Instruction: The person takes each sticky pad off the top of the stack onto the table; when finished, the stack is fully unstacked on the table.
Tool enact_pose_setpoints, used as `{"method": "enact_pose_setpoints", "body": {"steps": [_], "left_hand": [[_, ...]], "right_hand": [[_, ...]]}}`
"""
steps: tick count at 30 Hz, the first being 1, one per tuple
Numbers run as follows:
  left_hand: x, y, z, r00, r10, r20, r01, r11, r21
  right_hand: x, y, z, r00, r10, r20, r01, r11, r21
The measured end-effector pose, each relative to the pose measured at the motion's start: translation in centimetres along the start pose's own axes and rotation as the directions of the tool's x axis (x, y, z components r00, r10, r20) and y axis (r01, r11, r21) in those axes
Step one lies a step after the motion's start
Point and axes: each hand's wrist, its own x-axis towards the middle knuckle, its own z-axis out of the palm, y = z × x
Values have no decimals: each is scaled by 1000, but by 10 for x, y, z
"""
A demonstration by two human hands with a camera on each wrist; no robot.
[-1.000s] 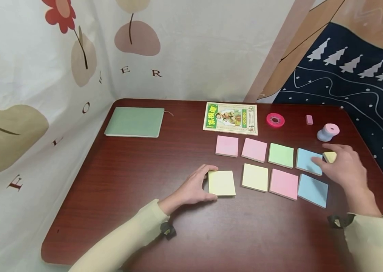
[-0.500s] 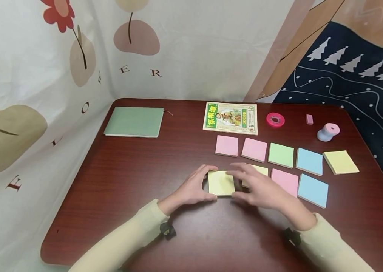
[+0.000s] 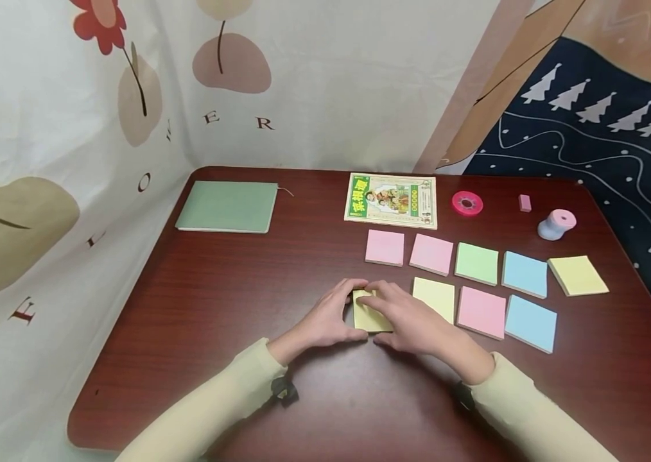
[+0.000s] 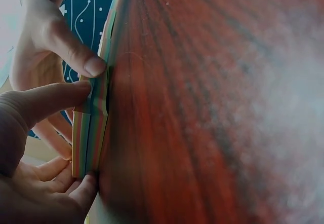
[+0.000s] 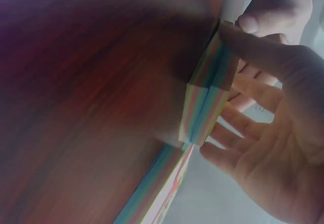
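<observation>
In the head view, a small stack of yellow-topped sticky note pads lies near the middle of the table between both hands. My left hand holds it from the left, thumb on the near edge and fingers at the far edge. From the right, my right hand grips the same stack, covering its right part. Seen edge-on in the left wrist view, the stack has two multicoloured pads, one on the other, with both thumbs at one side. The right wrist view shows fingers round the stack too.
Right of the hands lie loose pads in two rows, including a yellow one, a pink one and a blue one. Behind them are a booklet, pink tape ring, eraser-like block and spool-shaped object. A green notebook lies far left.
My right hand has left the yellow pad at the far right and come left to the stack, now gripping it. The left hand has stayed in place.
</observation>
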Motion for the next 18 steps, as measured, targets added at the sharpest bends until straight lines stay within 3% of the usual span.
{"method": "enact_pose_setpoints", "body": {"steps": [8, 18], "left_hand": [[1, -1, 0, 999, 34, 1, -34, 999, 20], [1, -2, 1, 1000, 25, 8, -26, 998, 65]], "right_hand": [[6, -4, 0, 996, 89, 26, -88, 995, -54], [3, -1, -6, 995, 95, 32, -93, 993, -72]]}}
